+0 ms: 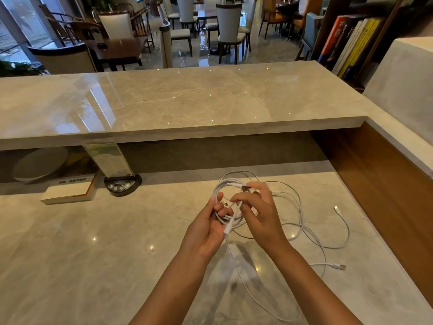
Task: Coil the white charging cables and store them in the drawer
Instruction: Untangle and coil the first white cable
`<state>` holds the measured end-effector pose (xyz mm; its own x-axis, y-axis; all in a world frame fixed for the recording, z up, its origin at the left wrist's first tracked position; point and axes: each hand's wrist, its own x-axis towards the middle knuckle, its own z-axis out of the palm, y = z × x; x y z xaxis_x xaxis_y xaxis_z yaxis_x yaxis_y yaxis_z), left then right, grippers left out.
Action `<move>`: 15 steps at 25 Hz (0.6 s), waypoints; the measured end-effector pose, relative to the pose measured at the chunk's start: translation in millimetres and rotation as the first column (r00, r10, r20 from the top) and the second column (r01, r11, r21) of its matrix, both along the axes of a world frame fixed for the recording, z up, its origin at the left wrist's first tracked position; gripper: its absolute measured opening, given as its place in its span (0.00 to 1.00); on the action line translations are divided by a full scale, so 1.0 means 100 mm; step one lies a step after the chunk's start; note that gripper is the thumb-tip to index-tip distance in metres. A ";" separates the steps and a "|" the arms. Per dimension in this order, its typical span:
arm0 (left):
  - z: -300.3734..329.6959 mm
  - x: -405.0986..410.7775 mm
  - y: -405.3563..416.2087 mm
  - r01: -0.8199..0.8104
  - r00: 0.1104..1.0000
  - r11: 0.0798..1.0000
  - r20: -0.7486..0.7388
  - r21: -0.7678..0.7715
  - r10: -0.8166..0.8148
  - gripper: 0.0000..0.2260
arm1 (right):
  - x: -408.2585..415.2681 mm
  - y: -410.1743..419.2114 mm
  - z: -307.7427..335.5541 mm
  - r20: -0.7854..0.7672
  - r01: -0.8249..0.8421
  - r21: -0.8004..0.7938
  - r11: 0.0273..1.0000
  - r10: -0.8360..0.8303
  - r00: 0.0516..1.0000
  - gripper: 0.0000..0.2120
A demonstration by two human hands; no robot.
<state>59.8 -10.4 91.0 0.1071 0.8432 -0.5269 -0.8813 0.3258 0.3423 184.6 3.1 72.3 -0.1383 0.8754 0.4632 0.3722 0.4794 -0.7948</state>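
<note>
My left hand grips a small coil of white charging cable, held just above the lower marble counter. My right hand pinches a strand of that cable beside the coil; a white plug end hangs between the two hands. More loose white cable lies in loops on the counter to the right, with one connector at the far right and another connector nearer me. A long strand trails toward the bottom edge of the view. No drawer is in view.
A raised marble ledge runs across behind the counter. Under it at left stand a leaflet holder on a round black base, a white boxed book and a round white dish. A wooden side panel borders the right.
</note>
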 end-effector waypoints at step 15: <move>0.22 -0.16 -0.01 0.363 0.764 0.905 -0.626 0.221 -0.153 0.12 | 0.47 0.33 0.63 0.304 0.113 -0.604 0.789 0.097 0.948 0.10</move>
<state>43.8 -11.8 112.6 0.1073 0.9557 -0.2742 -0.3727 0.2943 0.8800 231.5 36.1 135.4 -0.1701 0.9583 -0.2297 0.6443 -0.0682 -0.7618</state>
